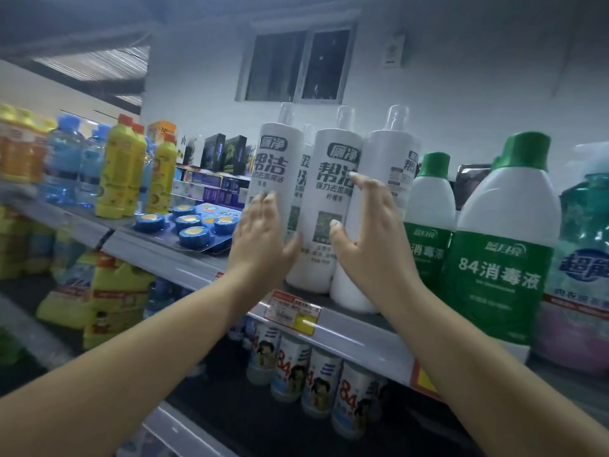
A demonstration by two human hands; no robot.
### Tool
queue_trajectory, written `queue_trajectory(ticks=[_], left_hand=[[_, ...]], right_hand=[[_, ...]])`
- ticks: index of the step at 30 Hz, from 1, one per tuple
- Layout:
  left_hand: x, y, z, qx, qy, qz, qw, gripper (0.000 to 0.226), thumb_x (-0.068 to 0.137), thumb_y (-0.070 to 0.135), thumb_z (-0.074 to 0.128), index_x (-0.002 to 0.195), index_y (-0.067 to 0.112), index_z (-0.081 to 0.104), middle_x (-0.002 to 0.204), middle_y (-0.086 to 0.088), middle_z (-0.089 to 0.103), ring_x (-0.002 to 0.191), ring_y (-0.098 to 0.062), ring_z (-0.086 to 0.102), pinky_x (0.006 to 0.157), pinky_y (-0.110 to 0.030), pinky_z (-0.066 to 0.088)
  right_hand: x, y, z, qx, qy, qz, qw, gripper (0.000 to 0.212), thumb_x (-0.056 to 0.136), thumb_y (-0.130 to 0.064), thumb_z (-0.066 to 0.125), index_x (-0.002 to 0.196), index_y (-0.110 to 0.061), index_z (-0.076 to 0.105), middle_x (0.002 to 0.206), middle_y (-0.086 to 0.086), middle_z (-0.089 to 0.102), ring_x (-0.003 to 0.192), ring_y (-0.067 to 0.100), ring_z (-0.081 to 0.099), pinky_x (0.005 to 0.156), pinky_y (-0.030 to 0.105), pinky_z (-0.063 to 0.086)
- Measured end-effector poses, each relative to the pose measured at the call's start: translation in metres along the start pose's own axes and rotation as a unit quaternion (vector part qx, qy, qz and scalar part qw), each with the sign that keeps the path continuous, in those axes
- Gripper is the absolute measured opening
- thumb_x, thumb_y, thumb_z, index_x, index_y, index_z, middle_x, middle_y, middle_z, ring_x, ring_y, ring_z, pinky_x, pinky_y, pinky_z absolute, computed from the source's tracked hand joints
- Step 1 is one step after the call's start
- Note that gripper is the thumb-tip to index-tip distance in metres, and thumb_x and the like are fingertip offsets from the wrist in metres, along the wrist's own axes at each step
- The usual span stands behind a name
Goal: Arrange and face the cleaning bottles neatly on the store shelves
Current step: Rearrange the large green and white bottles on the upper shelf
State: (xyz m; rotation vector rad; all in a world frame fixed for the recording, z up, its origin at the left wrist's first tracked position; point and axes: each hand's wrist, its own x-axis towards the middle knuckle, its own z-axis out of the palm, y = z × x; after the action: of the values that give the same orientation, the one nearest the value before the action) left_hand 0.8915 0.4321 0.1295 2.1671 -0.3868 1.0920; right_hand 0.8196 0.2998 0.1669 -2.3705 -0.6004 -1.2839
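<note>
Both arms up at the top shelf point(349, 328), reaching into a cluster of tall white cleaning bottles point(333, 206) with clear caps and dark printed labels. Left hand point(260, 239) is flat and spread, palm against the front of the leftmost white bottle point(278, 173), thumb splayed toward the middle one; not wrapped around anything, just pressing. Right hand point(369, 235) is likewise loose and spread, fingers pointing up, thumb on the middle bottle's lower label, palm over the gap between the middle bottle and the right white bottle point(385, 192). No closed grip on either side. Left and middle bottles face forward, labels readable. Right one is turned so its label faces sideways, and it sits slightly forward of the others, base near the shelf edge. A fourth white bottle point(306, 166) shows behind, between the left and middle ones. Just beside the cluster on the right: two green-capped disinfectant bottles point(497, 258), white top and green label marked 84, then a teal bottle point(586, 258) at frame edge. Left of the cluster: blue round toilet blocks point(194, 235) on a card, then yellow bottles point(122, 173) and blue bottles point(62, 163), blurred. Price tag point(293, 313) on the shelf rail below the hands. Lower shelf holds white 84 bottles point(319, 384).
</note>
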Motion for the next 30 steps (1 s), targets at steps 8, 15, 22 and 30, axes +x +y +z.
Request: queue_trajectory(ticks=[8, 15, 22, 30], left_hand=[[0.048, -0.058, -0.003, -0.159, -0.049, -0.124, 0.978, 0.106, 0.075, 0.041, 0.070, 0.146, 0.010, -0.002, 0.152, -0.014, 0.016, 0.140, -0.027, 0.016, 0.114, -0.042, 0.020], [0.058, -0.079, 0.014, -0.200, -0.096, -0.057, 0.973, 0.103, 0.058, 0.048, 0.078, 0.139, 0.020, 0.021, 0.129, -0.002, 0.046, 0.116, -0.020, 0.046, 0.096, -0.042, 0.043], [0.061, -0.085, 0.023, -0.257, -0.072, -0.022, 0.963, 0.090, 0.064, 0.034, 0.077, 0.135, 0.020, 0.024, 0.121, -0.003, 0.045, 0.108, -0.020, 0.047, 0.091, -0.038, 0.044], [0.065, -0.088, 0.021, -0.281, -0.092, -0.027, 0.955, 0.092, 0.065, 0.032, 0.076, 0.137, 0.022, 0.020, 0.123, -0.002, 0.044, 0.108, -0.019, 0.046, 0.090, -0.036, 0.044]], right_hand=[[0.084, -0.017, 0.011, -0.147, 0.068, -0.021, 0.986, 0.060, 0.085, -0.016, 0.058, 0.137, -0.011, 0.030, 0.136, 0.011, 0.040, 0.122, 0.023, 0.040, 0.093, 0.022, 0.029], [0.151, -0.010, 0.030, -0.288, 0.041, 0.084, 0.953, 0.076, 0.085, -0.035, 0.060, 0.143, -0.009, 0.018, 0.137, 0.021, 0.033, 0.122, 0.036, 0.038, 0.100, 0.037, 0.034], [0.169, -0.008, 0.042, -0.356, -0.009, 0.202, 0.912, 0.107, 0.079, -0.052, 0.064, 0.146, -0.002, -0.003, 0.146, 0.029, 0.022, 0.132, 0.039, 0.029, 0.108, 0.040, 0.028], [0.174, -0.018, 0.037, -0.254, 0.017, 0.250, 0.934, 0.101, 0.076, -0.035, 0.071, 0.148, -0.012, 0.003, 0.142, 0.020, 0.028, 0.132, 0.034, 0.030, 0.106, 0.036, 0.031]])
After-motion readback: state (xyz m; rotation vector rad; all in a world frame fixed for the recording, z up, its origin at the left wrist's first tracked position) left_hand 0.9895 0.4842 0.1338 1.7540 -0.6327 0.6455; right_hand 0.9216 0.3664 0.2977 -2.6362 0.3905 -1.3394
